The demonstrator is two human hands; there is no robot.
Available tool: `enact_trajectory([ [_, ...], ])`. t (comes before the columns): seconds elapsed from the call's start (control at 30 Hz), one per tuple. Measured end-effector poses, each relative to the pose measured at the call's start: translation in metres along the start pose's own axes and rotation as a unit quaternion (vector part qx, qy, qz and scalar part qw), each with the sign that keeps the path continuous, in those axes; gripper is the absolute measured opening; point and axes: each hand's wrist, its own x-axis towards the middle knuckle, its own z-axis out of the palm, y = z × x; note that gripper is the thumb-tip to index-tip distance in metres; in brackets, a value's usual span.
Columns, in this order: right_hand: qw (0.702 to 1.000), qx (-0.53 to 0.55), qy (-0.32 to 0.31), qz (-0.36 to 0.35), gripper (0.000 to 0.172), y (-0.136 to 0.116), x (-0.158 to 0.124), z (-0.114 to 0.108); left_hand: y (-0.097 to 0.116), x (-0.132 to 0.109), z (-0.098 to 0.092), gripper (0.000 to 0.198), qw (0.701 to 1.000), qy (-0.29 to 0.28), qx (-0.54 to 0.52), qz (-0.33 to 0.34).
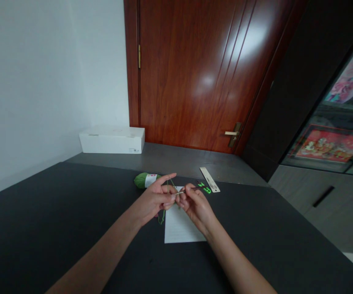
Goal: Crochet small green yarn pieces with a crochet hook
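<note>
Nearest the camera: bare forearms (112,249), angled in over the dark table (41,220). Right hand (198,207): grip closed on a slim dark-handled hook (180,192), held above the paper (182,228). Left hand (148,203): grip pinched on green yarn (161,220), forefinger out with a strand over it. Hook: working end toward the left hand, long axis nearly crosswise, close to level. Keep strand tension even, pinch near the hook, turn from the wrist. Can't make out the tip; too small.
</note>
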Motion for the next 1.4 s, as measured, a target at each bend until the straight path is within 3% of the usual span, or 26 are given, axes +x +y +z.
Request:
enact_trajectory([
  [0.2, 0.982, -0.137, 0.031, -0.125, 0.021, 0.000, 0.000, -0.001, 0.000, 0.002, 0.001, 0.087, 1.000, -0.003, 0.010, -0.005],
  [0.47, 0.973, -0.163, 0.066, -0.147, 0.022, 0.006, 0.001, -0.011, 0.000, -0.001, 0.001, 0.076, 1.000, -0.012, 0.005, -0.017],
  [0.63, 0.973, -0.169, 0.055, -0.145, 0.025, 0.003, 0.001, -0.014, 0.001, 0.000, -0.002, 0.070, 1.000, -0.019, 0.008, -0.021],
  [0.8, 0.950, -0.253, 0.016, -0.182, 0.020, -0.009, 0.000, -0.017, 0.002, 0.002, -0.007, 0.067, 0.999, -0.025, 0.029, -0.022],
  [0.97, 0.882, -0.384, -0.041, -0.271, 0.010, -0.022, -0.004, -0.017, 0.004, -0.001, -0.002, 0.065, 0.999, -0.014, 0.046, -0.011],
  [1.1, 0.770, -0.502, -0.097, -0.381, 0.003, -0.029, -0.007, -0.010, 0.005, -0.002, 0.000, 0.064, 1.000, -0.005, 0.008, -0.026],
  [1.2, 0.708, -0.547, -0.130, -0.428, 0.012, -0.029, -0.008, -0.008, 0.002, -0.003, 0.000, 0.063, 0.999, -0.001, -0.035, -0.034],
  [1.33, 0.642, -0.593, -0.092, -0.477, 0.018, -0.018, -0.012, -0.012, -0.005, -0.003, 0.000, 0.059, 0.997, 0.002, -0.074, -0.033],
  [1.4, 0.627, -0.624, -0.046, -0.463, 0.019, -0.011, -0.016, -0.014, -0.008, -0.002, 0.000, 0.054, 0.997, -0.001, -0.070, -0.027],
])
